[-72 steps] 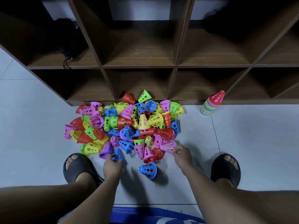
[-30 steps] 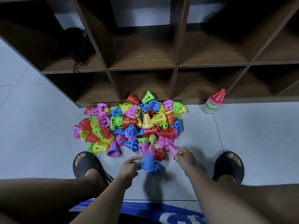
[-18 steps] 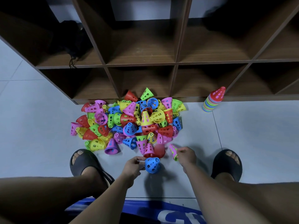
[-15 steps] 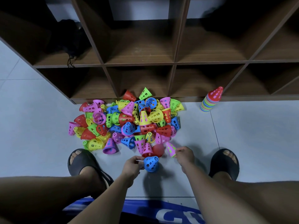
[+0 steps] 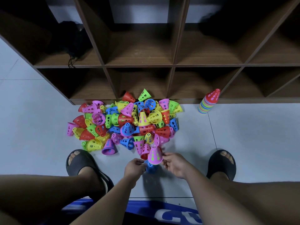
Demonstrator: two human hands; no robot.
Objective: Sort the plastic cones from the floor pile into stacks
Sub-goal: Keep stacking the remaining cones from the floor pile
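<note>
Pink cone (image 5: 155, 155), perforated, narrow end up, held low over the grey tiled floor (image 5: 251, 135) between the person's feet. It sits directly above a blue cone (image 5: 151, 168) and partly covers it.

Right hand (image 5: 174, 164): fingertips curled round the pink cone's lower rim from the right.

Left hand (image 5: 134, 167): fingers curled in against the blue cone's left side, gripping it. The contact itself is partly hidden by the pink cone.

Judged step: nesting pink over blue to begin a new stack.

Floor pile (image 5: 128, 122): many loose cones in red, yellow, green, blue and pink. They lie at all angles against the foot of the wooden shelf unit (image 5: 139, 67), just beyond the hands.

Finished stack (image 5: 208, 102): red-topped and multicoloured, standing well apart to the right by the shelf base. Most of the sorting appears to remain.

Likely faults:
- **Crooked seating:** a tilted pink cone may wedge on the blue one or slide off, because the fingertip hold at the rim gives little control of its axis.
- **Base slipping:** the light blue base, steadied from one side only, may skid on the smooth tile under downward pressure.
- **Disturbing the pile:** a red cone (image 5: 143, 156) lies just behind the pink one. A forward drift of either hand could knock it and scatter the pile's near edge.
</note>
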